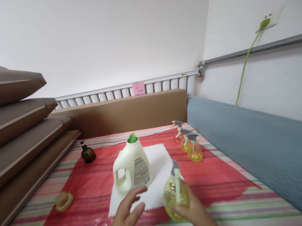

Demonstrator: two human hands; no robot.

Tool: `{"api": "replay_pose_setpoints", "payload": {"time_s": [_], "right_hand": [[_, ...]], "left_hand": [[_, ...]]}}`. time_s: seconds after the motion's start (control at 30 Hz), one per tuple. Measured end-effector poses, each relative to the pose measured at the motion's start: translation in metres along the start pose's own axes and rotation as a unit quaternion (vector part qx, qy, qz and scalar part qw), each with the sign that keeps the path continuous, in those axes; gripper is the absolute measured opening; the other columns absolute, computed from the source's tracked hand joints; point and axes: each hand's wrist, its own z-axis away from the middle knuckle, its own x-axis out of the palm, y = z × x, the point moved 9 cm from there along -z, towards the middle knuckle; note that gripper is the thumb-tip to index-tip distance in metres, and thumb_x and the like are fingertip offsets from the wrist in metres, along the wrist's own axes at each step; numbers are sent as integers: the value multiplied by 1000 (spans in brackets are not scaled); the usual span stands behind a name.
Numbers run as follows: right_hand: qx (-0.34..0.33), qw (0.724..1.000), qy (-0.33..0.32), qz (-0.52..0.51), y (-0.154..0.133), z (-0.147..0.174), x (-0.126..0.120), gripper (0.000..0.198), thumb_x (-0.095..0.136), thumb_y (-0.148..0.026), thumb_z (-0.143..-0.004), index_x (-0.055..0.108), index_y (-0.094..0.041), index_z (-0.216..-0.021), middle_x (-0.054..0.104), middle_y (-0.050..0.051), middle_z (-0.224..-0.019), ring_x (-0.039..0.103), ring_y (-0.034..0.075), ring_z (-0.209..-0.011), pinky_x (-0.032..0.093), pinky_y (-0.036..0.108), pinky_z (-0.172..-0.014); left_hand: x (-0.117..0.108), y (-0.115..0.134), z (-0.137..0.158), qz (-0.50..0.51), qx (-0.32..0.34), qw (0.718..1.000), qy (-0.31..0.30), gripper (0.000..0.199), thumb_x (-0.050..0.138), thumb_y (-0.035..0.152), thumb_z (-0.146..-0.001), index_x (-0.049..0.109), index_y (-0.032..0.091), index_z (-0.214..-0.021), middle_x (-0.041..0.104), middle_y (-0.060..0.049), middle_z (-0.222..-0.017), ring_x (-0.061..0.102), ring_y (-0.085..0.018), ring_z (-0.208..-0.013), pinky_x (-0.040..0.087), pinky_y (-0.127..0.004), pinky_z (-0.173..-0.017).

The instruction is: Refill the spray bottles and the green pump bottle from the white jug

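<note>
Held in my right hand point(186, 209) is a spray bottle point(170, 196) of yellow liquid, with a grey and pale green trigger head on top. My left hand point(130, 212) has its fingers apart and holds nothing. It is just in front of a big white detergent jug point(136, 163), which stands upright on a white cloth point(160, 161) with a green spout showing in its uncapped neck. Several more spray bottles point(195, 153) stand in a row at the back right; the front ones hold yellow liquid.
A dark brown pump bottle point(88, 153) stands at the back left. A pale cap point(63, 201) lies at the left on a red plastic sheet point(94, 194). Stacked cushions point(15, 120) border the left side, a blue padded side point(247, 136) the right, a brown board point(130, 114) the back.
</note>
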Motion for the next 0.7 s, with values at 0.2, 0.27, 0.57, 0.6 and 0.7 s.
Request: {"api": "replay_pose_setpoints", "payload": {"time_s": [0.2,0.27,0.57,0.6,0.7], "right_hand": [[16,947,-272,-168,-81,49,107,69,71,-30,-56,42,-25,-118,59,6,-106,56,27,-99,44,38,-84],[22,932,-317,-174,-96,59,121,74,70,-25,-57,38,-26,-124,59,4,-105,57,24,-95,45,36,-81],[-7,975,-223,-8,-84,60,142,76,66,-16,-53,42,-23,-124,56,9,-118,52,29,-108,42,42,-90],[-3,982,-190,18,-78,57,140,76,66,-15,-51,42,-23,-123,56,10,-117,52,30,-107,42,43,-90],[-8,990,-136,41,-75,55,136,81,67,-13,-47,40,-23,-122,56,11,-117,54,29,-105,43,44,-90]], "left_hand": [[20,51,7,129,48,974,-181,43,58,38,-78,56,24,-118,58,-7,-123,49,-27,-115,34,-43,-99],[13,57,17,159,48,965,-200,41,60,38,-77,59,22,-115,62,-8,-116,53,-27,-109,37,-41,-96],[-31,41,29,129,102,986,0,32,72,33,-65,65,17,-92,67,-6,-93,57,-25,-94,40,-35,-88],[-36,39,29,115,106,987,40,36,74,33,-62,64,18,-92,67,-6,-94,56,-26,-96,40,-36,-89],[-36,39,33,108,112,986,52,41,71,34,-65,61,19,-103,63,-8,-108,51,-27,-107,37,-37,-94]]}}
